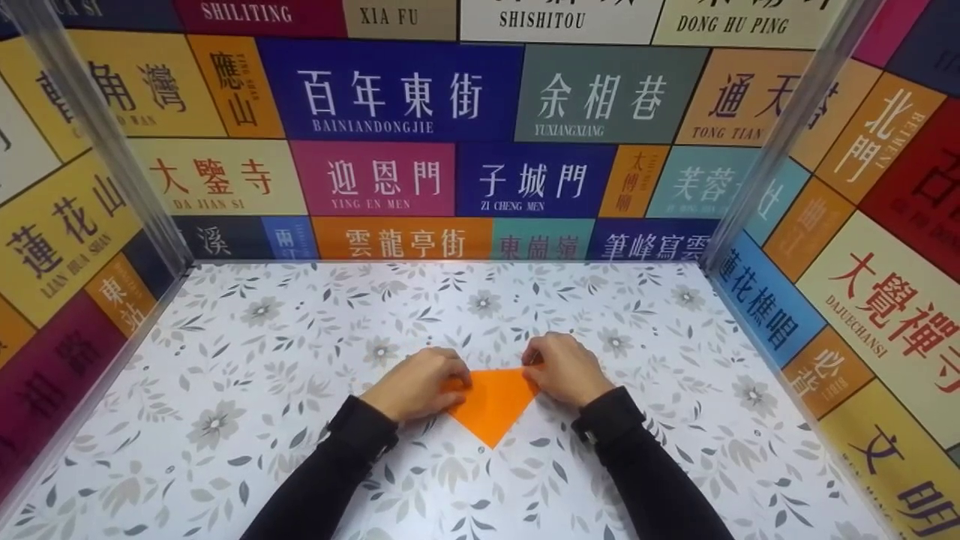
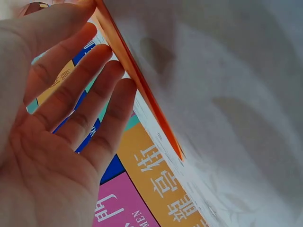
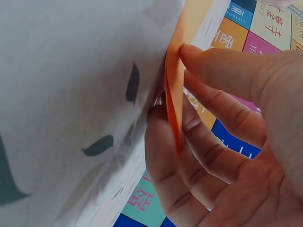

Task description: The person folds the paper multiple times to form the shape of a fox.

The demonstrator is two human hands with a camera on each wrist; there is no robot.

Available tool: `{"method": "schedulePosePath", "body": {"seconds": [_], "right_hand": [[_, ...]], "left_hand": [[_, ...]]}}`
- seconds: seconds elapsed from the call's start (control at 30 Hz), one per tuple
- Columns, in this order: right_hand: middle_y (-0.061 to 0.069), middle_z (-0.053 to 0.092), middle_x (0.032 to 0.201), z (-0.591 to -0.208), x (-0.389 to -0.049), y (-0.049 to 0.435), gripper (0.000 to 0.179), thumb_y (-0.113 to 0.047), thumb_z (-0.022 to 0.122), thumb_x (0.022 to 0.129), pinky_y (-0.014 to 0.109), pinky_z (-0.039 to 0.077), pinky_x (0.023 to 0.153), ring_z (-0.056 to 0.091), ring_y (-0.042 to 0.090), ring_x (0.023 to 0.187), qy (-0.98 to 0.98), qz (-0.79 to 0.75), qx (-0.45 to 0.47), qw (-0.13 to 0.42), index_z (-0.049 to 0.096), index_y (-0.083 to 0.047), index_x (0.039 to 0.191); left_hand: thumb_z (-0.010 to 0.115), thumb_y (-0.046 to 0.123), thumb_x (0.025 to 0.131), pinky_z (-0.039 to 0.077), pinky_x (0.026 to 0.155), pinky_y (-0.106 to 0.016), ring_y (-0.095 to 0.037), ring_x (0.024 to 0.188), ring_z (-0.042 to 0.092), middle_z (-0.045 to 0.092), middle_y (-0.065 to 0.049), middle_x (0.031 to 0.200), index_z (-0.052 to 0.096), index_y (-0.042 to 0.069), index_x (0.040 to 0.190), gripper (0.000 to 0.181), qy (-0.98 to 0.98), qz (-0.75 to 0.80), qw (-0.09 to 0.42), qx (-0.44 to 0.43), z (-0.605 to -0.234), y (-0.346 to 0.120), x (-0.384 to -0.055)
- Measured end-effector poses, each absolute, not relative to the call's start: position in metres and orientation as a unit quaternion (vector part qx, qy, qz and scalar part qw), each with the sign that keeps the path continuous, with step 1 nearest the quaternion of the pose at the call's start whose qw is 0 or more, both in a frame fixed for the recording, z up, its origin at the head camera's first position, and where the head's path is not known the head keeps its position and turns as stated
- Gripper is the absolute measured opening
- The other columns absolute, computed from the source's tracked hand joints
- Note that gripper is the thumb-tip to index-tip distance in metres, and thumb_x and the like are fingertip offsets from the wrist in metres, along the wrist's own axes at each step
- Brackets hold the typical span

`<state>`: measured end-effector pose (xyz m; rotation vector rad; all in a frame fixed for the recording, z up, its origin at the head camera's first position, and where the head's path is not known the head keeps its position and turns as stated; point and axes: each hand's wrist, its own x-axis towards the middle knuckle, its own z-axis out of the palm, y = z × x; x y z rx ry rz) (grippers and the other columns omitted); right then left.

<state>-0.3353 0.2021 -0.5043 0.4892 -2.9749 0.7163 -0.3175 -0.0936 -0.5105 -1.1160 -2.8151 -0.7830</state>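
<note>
A folded sheet of orange paper (image 1: 493,405) lies on the patterned tabletop, its straight edge on the far side and a point towards me. My left hand (image 1: 424,384) rests at its left corner. In the left wrist view, the thumb reaches the orange edge (image 2: 142,85) and the fairly straight fingers (image 2: 106,101) touch along it. At the right corner, my right hand (image 1: 568,367) pinches the paper. The right wrist view shows the thumb (image 3: 222,68) on one side of the layered orange fold (image 3: 174,94), with fingertips on the other side.
White cloth-like covering with grey leaves and flowers spreads over the tabletop (image 1: 300,315). Colourful panels with Chinese lettering (image 1: 390,90) stand along the back and both sides. Clear corner strips (image 1: 161,217) edge the work area. Black sleeves (image 1: 360,435) cover both forearms.
</note>
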Motion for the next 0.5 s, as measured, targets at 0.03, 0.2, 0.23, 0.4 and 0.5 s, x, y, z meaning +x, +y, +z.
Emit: {"method": "schedulePosePath", "body": {"seconds": [0.03,0.2,0.23,0.4,0.5], "right_hand": [[0.006,0.079,0.103,-0.504,-0.335,0.202,0.008,-0.015,0.092,0.098,0.051,0.065,0.095,0.073,0.026,0.099,-0.96,0.228,0.158,0.024,0.087,-0.014,0.104],[0.009,0.076,0.101,-0.5,-0.33,0.201,0.011,-0.013,0.091,0.096,0.052,0.063,0.092,0.071,0.03,0.098,-0.961,0.211,0.173,0.055,0.089,-0.011,0.107],[0.009,0.076,0.101,-0.498,-0.329,0.2,0.012,-0.013,0.091,0.096,0.051,0.063,0.093,0.071,0.03,0.098,-0.96,0.208,0.176,0.062,0.089,-0.01,0.108],[0.011,0.078,0.101,-0.484,-0.319,0.195,0.012,-0.011,0.09,0.097,0.051,0.065,0.091,0.073,0.031,0.097,-0.956,0.217,0.184,0.07,0.089,-0.008,0.109],[0.01,0.079,0.102,-0.477,-0.312,0.189,0.009,-0.011,0.091,0.099,0.05,0.067,0.092,0.075,0.03,0.099,-0.954,0.227,0.186,0.061,0.089,-0.009,0.108]], "left_hand": [[0.092,0.014,0.1,0.066,0.109,-0.049,-0.029,0.112,0.08,0.086,-0.008,0.117,0.089,0.009,0.119,0.019,-0.9,-0.248,0.009,-0.359,-0.51,-0.093,-0.317],[0.092,0.013,0.101,0.068,0.107,-0.048,-0.028,0.112,0.082,0.087,-0.008,0.117,0.089,0.009,0.121,0.021,-0.902,-0.243,0.008,-0.357,-0.51,-0.093,-0.314],[0.092,0.013,0.101,0.068,0.107,-0.048,-0.028,0.112,0.082,0.087,-0.008,0.117,0.089,0.008,0.12,0.021,-0.901,-0.245,0.006,-0.357,-0.51,-0.093,-0.314],[0.091,0.013,0.101,0.068,0.108,-0.048,-0.029,0.112,0.082,0.087,-0.009,0.117,0.089,0.008,0.121,0.02,-0.899,-0.256,-0.007,-0.355,-0.508,-0.094,-0.315],[0.092,0.013,0.101,0.068,0.108,-0.048,-0.029,0.112,0.082,0.088,-0.009,0.117,0.089,0.008,0.121,0.021,-0.899,-0.258,-0.007,-0.355,-0.507,-0.095,-0.316]]}}
